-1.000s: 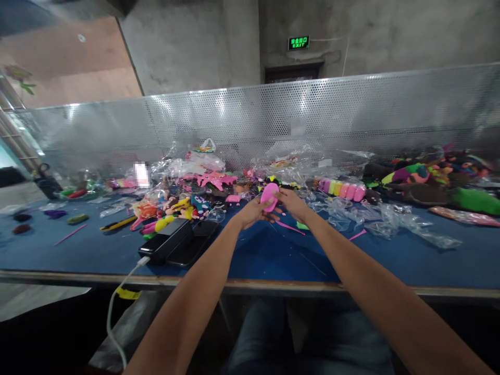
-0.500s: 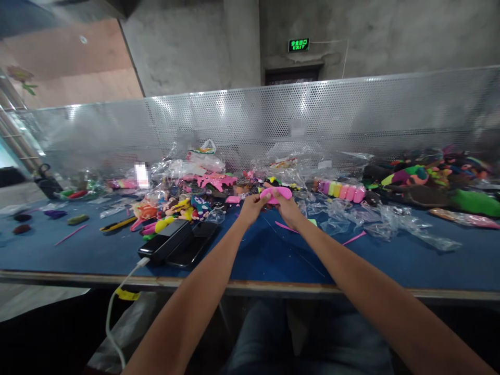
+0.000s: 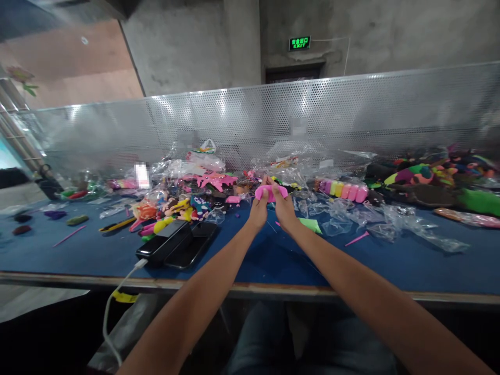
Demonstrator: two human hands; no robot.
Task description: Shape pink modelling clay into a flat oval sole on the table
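A smooth, rounded oblong of bright pink modelling clay [image 3: 271,195] is held above the blue table between my two hands. My left hand [image 3: 258,212] grips its left part, with the thumb pressed on the near face. My right hand [image 3: 285,210] holds the right part in the same way, its thumb close to the other one. Most of the fingers are behind the clay and hidden. Below my right wrist lies a light green sheet [image 3: 311,225], and farther right a thin pink plastic tool [image 3: 357,239]. A small pink lump [image 3: 233,199] sits left of my hands.
A black power bank [image 3: 164,242] with a white cable and a black phone [image 3: 192,245] lie at the left near the table edge [image 3: 273,289]. Clay figures [image 3: 182,207], multicoloured clay packs [image 3: 347,191] and crumpled clear wrappers [image 3: 410,224] spread along the perforated metal screen [image 3: 242,114].
My hands have drawn closer together, with the thumbs now upright on the near face of the pink clay. The clay has shifted slightly left and looks more level. More of the green sheet shows.
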